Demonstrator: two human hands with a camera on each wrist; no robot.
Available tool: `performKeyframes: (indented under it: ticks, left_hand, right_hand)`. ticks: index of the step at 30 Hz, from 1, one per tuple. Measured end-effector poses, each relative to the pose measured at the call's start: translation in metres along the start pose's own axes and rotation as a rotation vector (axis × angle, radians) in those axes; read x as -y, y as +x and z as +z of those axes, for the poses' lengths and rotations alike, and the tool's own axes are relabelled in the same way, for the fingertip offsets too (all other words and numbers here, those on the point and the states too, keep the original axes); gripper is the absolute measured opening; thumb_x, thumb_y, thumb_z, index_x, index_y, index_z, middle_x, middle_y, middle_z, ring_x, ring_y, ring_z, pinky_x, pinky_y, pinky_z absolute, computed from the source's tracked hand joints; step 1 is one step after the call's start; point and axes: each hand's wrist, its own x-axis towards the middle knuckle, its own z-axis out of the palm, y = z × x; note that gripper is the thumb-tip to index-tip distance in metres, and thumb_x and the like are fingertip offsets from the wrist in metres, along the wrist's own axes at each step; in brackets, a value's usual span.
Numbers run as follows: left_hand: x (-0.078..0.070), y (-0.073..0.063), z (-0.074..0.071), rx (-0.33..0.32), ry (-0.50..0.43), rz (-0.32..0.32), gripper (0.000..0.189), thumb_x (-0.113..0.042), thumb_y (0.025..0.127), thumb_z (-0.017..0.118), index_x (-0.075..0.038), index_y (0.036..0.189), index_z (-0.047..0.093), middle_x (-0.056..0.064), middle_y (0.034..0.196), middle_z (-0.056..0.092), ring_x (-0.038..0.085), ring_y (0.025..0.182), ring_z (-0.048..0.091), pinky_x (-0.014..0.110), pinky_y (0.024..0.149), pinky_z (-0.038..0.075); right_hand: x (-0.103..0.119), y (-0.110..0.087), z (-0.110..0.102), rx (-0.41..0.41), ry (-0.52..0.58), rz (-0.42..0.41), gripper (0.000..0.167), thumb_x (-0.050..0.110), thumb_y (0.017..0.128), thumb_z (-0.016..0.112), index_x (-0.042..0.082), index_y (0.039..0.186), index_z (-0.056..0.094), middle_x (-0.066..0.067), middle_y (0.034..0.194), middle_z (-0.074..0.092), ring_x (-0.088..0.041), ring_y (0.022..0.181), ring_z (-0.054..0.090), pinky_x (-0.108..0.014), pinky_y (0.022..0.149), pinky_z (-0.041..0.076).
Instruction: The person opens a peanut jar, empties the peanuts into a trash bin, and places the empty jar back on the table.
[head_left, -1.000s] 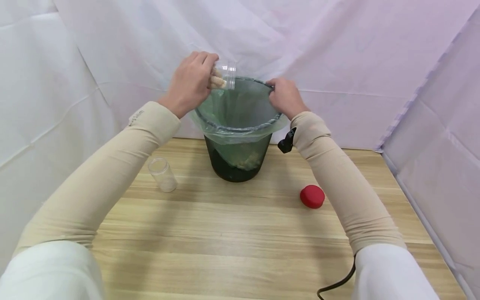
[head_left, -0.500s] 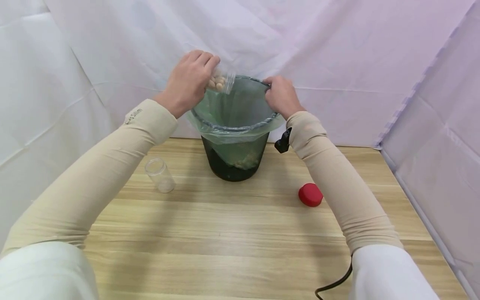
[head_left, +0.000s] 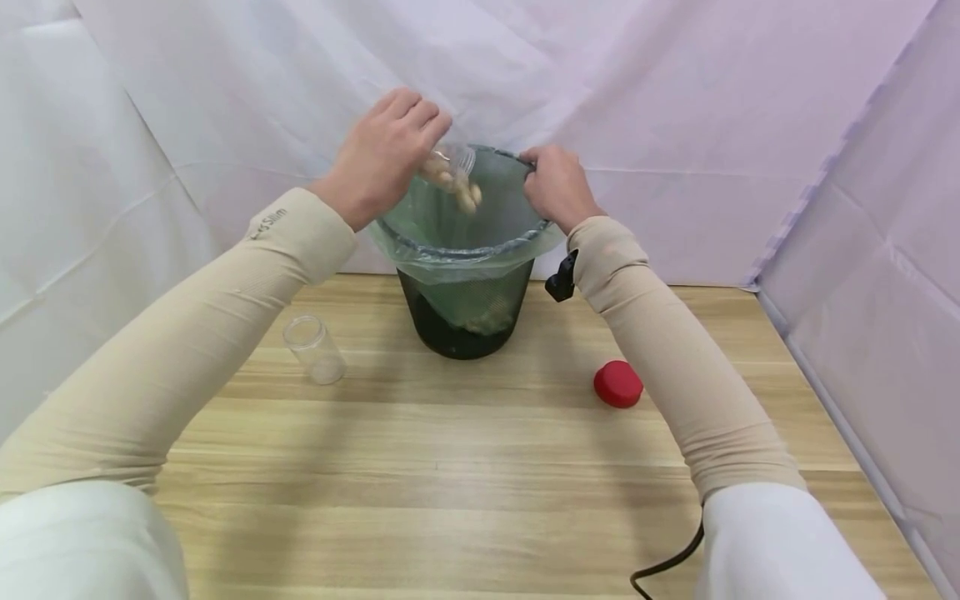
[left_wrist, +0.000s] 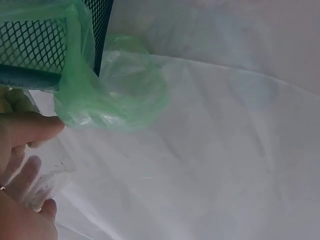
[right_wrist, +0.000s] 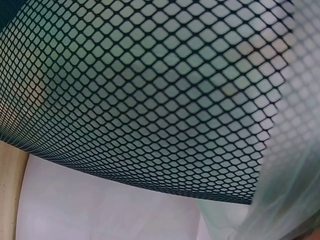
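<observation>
In the head view my left hand (head_left: 384, 157) grips a clear plastic jar (head_left: 461, 157), tilted mouth-down over a black mesh waste bin (head_left: 438, 333). Beige peanuts in their shells (head_left: 468, 198) spill from its mouth into the bin. My right hand (head_left: 558, 185) pinches the bin's rim at the far right, over the edge of the green bin liner (head_left: 480, 271). In the left wrist view, my fingers (left_wrist: 35, 127) curl around the jar beside the hanging liner. Mesh wall (right_wrist: 150, 100) fills most of the right wrist view, with the right hand nearly hidden.
A second clear jar (head_left: 315, 350), uncapped, stands on the wooden table (head_left: 435, 475) left of the bin. To the right lies a red lid (head_left: 618, 384) by my forearm. White cloth (head_left: 675, 100) hangs behind. A black cable (head_left: 667, 568) runs near the right sleeve.
My left hand has tipped the jar further downward, and peanuts that lay inside now slide out of its mouth. My right hand keeps its hold on the rim.
</observation>
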Motion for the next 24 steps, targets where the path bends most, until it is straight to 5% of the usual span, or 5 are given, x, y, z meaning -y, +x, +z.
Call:
performKeyframes:
  ticks: [8,13,20,24]
  left_hand:
    - [0.000,0.005,-0.005,0.034,0.100,0.063,0.045,0.025,0.093,0.044,0.009,0.132,0.059,0.026,0.129,0.066,0.043,0.125,0.058,0.048,0.127,0.040]
    - [0.000,0.007,-0.009,0.072,0.126,0.071,0.046,0.024,0.093,0.046,0.009,0.134,0.058,0.026,0.130,0.065,0.043,0.126,0.056,0.047,0.130,0.037]
    - [0.004,0.009,-0.018,-0.018,0.157,0.075,0.043,0.019,0.096,0.041,0.009,0.133,0.059,0.025,0.126,0.066,0.044,0.119,0.056,0.048,0.123,0.043]
    - [0.008,0.012,-0.026,-0.036,0.171,0.037,0.050,0.018,0.094,0.033,0.008,0.136,0.057,0.025,0.128,0.065,0.043,0.120,0.055,0.047,0.122,0.043]
  right_hand:
    - [0.003,0.001,-0.001,0.000,-0.014,-0.005,0.060,0.001,0.105,0.034,0.013,0.160,0.053,-0.014,0.150,0.067,-0.016,0.060,0.026,-0.032,0.065,0.033]
    - [0.004,0.003,-0.001,0.001,-0.017,0.004,0.060,0.001,0.105,0.035,0.014,0.160,0.053,-0.011,0.154,0.064,-0.018,0.069,0.039,-0.032,0.071,0.037]
    - [0.007,0.004,0.003,0.011,-0.014,0.009,0.059,0.000,0.105,0.036,0.014,0.161,0.053,-0.017,0.137,0.073,-0.013,0.056,0.024,-0.031,0.062,0.031]
    - [0.008,0.004,0.004,0.008,-0.004,0.010,0.059,0.001,0.106,0.036,0.014,0.160,0.053,-0.015,0.147,0.068,-0.014,0.057,0.025,-0.031,0.063,0.032]
